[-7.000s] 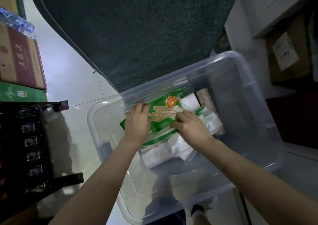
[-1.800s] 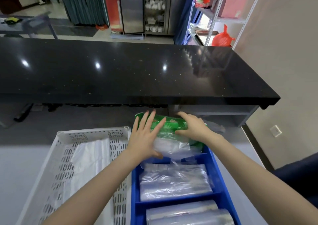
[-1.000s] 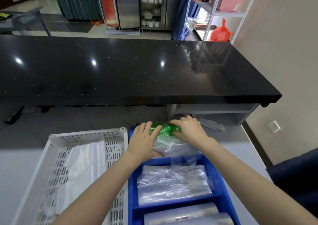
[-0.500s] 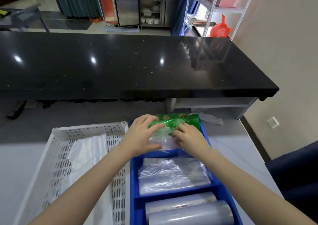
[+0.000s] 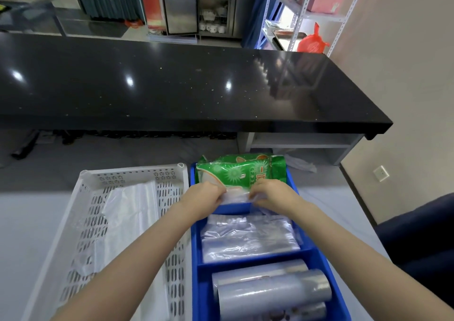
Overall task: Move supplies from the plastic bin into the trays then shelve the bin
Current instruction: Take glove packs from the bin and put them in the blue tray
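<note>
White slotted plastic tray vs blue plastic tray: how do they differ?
White slotted plastic tray has perforated walls; blue plastic tray has solid ones. White tray is one open bay holding a translucent plastic sheet; blue tray is split by dividers, holding a green packet, clear bags and film rolls. Both sit side by side on the pale counter.

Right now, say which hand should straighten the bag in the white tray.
Left hand: it is beside the white tray; the right hand would probably cross it. Both pinch clear bags in the blue tray.
</note>
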`<state>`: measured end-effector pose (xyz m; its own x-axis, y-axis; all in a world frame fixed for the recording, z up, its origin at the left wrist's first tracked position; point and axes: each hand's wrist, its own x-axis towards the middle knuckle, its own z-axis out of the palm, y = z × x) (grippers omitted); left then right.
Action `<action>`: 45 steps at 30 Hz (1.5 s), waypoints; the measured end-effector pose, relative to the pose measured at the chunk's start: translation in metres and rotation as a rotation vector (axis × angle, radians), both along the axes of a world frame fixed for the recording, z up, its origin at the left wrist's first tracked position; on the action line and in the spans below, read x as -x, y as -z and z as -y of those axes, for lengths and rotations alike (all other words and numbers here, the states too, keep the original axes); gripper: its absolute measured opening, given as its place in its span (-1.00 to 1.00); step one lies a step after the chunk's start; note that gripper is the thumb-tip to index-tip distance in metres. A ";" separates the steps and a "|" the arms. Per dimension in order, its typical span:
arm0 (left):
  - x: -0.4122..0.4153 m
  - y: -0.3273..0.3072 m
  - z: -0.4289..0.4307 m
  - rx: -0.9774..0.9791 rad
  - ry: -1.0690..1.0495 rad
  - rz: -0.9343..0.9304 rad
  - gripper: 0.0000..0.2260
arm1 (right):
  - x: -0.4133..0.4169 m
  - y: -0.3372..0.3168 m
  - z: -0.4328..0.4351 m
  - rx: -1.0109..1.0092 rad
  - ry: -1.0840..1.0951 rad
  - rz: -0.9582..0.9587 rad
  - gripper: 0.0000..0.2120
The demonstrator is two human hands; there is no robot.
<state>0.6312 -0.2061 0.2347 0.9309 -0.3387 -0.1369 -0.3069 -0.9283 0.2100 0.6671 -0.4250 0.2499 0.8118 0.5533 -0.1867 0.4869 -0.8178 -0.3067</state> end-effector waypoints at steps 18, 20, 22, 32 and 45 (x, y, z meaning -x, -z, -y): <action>0.152 -0.032 -0.044 0.353 -0.472 0.467 -0.56 | 0.070 -0.053 -0.051 -0.326 -0.212 0.504 -0.76; 0.190 -0.029 -0.052 0.384 -0.599 0.474 -0.64 | 0.096 -0.053 -0.079 -0.366 -0.333 0.486 -0.77; 0.231 -0.027 -0.062 0.389 -0.713 0.454 -0.70 | 0.123 -0.052 -0.112 -0.392 -0.445 0.417 -0.79; 0.472 0.023 -0.144 0.373 -1.325 0.419 -0.84 | 0.309 -0.013 -0.288 -0.323 -1.003 0.059 -0.80; 0.724 0.227 -0.201 0.607 -1.984 -0.018 -0.68 | 0.528 0.203 -0.445 0.160 -1.222 -0.289 -0.59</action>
<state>-0.0924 -0.0052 0.0074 0.0087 0.9027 -0.4301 0.8045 0.2492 0.5391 0.1387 0.0198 0.0472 -0.2924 0.8662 -0.4052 0.8807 0.0788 -0.4671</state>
